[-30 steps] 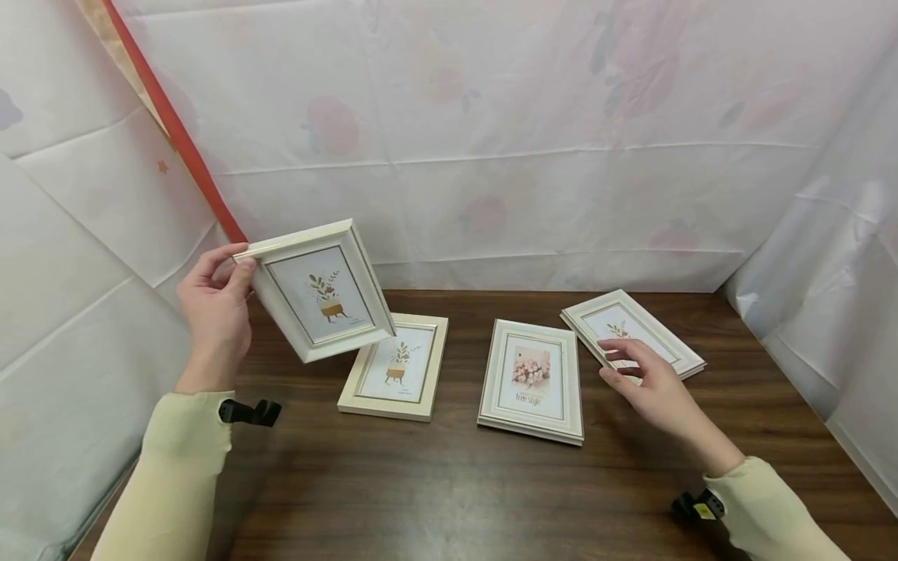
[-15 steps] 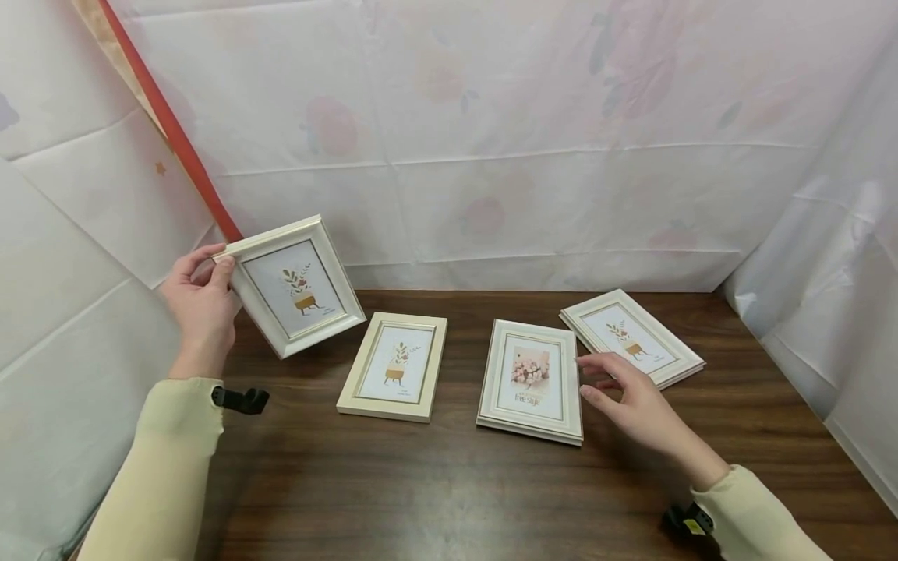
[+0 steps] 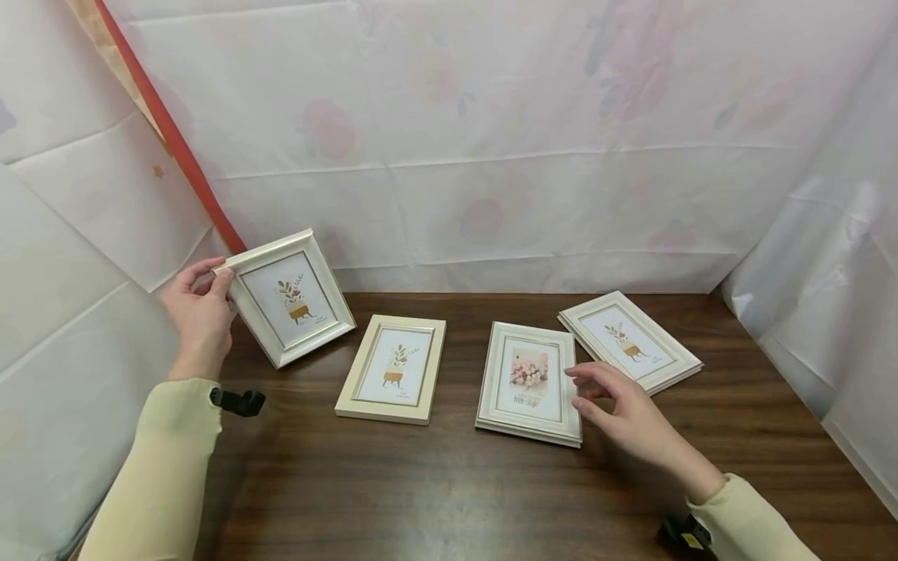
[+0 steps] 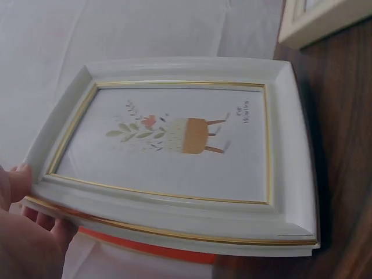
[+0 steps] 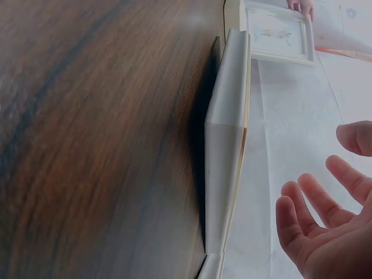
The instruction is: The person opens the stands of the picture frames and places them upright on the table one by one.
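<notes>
At the back left, my left hand (image 3: 201,319) pinches the upper left corner of a white picture frame (image 3: 330,321) with a potted-plant print. The frame leans at a tilt; whether its lower corner touches the table I cannot tell. In the left wrist view the thumb lies on the front of this picture frame (image 4: 174,216) and the fingers go behind it. My right hand (image 3: 624,411), fingers loosely bent, hovers by the right edge of a white frame with a pink flower print (image 3: 528,425). The right wrist view shows this hand (image 5: 331,226) holding nothing, apart from the frame (image 5: 224,174).
A cream frame (image 3: 351,397) lies flat between the held frame and the flower one. Another white frame (image 3: 677,343) lies at an angle at the back right. Patterned white sheets (image 3: 449,195) hang behind the brown wooden table (image 3: 421,491), and a red strip (image 3: 168,128) runs down the left corner.
The left hand has carried its frame leftward, then slightly lower. From over the back-right frame, the right hand has moved left to the flower-print frame. The frames on the table stay put.
</notes>
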`<state>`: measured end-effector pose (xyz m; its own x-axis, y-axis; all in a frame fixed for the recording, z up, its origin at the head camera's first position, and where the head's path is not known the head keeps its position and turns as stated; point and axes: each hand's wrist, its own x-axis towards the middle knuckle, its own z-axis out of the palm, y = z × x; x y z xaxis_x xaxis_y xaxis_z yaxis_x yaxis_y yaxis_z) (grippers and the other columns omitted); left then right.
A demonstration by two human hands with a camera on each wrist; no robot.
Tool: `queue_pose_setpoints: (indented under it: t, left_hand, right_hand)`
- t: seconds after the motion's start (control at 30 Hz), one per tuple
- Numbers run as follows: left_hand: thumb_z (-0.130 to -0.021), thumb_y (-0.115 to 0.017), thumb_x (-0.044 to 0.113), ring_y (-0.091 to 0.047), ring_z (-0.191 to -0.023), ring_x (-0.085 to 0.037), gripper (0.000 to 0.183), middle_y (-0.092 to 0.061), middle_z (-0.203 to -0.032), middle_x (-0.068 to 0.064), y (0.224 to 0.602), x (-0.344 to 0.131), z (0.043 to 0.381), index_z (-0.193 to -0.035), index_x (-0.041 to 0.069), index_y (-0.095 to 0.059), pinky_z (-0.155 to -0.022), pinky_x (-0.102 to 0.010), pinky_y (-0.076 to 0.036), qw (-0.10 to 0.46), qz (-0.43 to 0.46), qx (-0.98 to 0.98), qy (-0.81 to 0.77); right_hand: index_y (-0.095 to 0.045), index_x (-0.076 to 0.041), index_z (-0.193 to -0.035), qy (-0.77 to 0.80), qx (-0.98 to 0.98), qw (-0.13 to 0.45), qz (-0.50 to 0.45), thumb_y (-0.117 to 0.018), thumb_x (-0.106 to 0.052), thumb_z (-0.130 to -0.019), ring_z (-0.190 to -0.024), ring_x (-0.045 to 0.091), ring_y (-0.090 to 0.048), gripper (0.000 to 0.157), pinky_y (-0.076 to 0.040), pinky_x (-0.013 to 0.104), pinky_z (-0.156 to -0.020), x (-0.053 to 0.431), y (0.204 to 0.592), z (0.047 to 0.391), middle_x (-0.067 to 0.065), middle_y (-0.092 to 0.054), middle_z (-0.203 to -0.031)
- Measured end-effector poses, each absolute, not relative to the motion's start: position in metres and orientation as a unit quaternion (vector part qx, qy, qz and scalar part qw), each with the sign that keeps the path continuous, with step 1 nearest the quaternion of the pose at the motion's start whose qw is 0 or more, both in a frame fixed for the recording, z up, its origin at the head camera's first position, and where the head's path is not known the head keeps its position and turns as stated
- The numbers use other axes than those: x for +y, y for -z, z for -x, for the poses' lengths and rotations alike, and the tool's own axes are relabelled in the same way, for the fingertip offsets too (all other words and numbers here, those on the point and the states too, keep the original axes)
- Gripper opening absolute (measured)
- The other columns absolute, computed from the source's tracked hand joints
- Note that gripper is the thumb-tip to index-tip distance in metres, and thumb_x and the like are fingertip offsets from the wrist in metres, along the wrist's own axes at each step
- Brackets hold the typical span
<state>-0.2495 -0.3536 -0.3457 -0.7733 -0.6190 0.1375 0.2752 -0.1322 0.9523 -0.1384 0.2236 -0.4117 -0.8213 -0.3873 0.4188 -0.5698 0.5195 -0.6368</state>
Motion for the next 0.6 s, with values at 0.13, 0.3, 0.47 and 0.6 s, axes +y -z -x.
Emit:
queue_pose_setpoints:
  t: [0.13, 0.3, 0.47, 0.6]
  left_hand:
    - [-0.09, -0.073, 0.01, -0.06, -0.089, -0.012, 0.028, -0.065, -0.103, -0.002, 0.3481, -0.3598, 0.2562, -0.117, 0.009, -0.071, -0.062, -0.017, -0.05, 0.285, -0.152, -0.604, 0.729]
    - [-0.09, -0.073, 0.013, -0.06, -0.095, -0.011, 0.032, -0.065, -0.106, 0.0, 0.3478, -0.3647, 0.2574, -0.122, 0.01, -0.069, -0.066, -0.015, -0.05, 0.271, -0.151, -0.626, 0.715]
    - [-0.091, -0.071, 0.002, -0.056, -0.099, -0.009, 0.031, -0.062, -0.106, 0.0, 0.3487, -0.3618, 0.2568, -0.121, 0.007, -0.069, -0.076, -0.011, -0.048, 0.29, -0.126, -0.636, 0.704]
    - [-0.092, -0.069, 0.001, -0.054, -0.105, -0.009, 0.033, -0.061, -0.111, 0.001, 0.3501, -0.3587, 0.254, -0.123, 0.011, -0.069, -0.088, -0.014, -0.043, 0.313, -0.108, -0.659, 0.675]
  right_hand:
    - [-0.063, -0.008, -0.124, -0.409, -0.863, 0.107, -0.276, -0.071, 0.0, -0.09, -0.092, 0.024, -0.067, 0.036, -0.056, 0.037, -0.081, 0.2237, 0.4072, 0.1395, 0.007, -0.064, -0.117]
    - [-0.063, -0.006, -0.124, -0.409, -0.864, 0.104, -0.274, -0.071, 0.0, -0.09, -0.092, 0.025, -0.068, 0.036, -0.057, 0.038, -0.081, 0.2238, 0.4082, 0.1391, 0.01, -0.064, -0.117]
    - [-0.062, -0.005, -0.125, -0.406, -0.866, 0.106, -0.271, -0.071, 0.0, -0.09, -0.092, 0.02, -0.067, 0.036, -0.057, 0.039, -0.08, 0.2265, 0.4075, 0.1415, 0.009, -0.064, -0.118]
    - [-0.062, -0.006, -0.125, -0.41, -0.869, 0.102, -0.26, -0.07, 0.0, -0.091, -0.097, 0.024, -0.066, 0.036, -0.057, 0.038, -0.08, 0.231, 0.4086, 0.1455, 0.009, -0.065, -0.117]
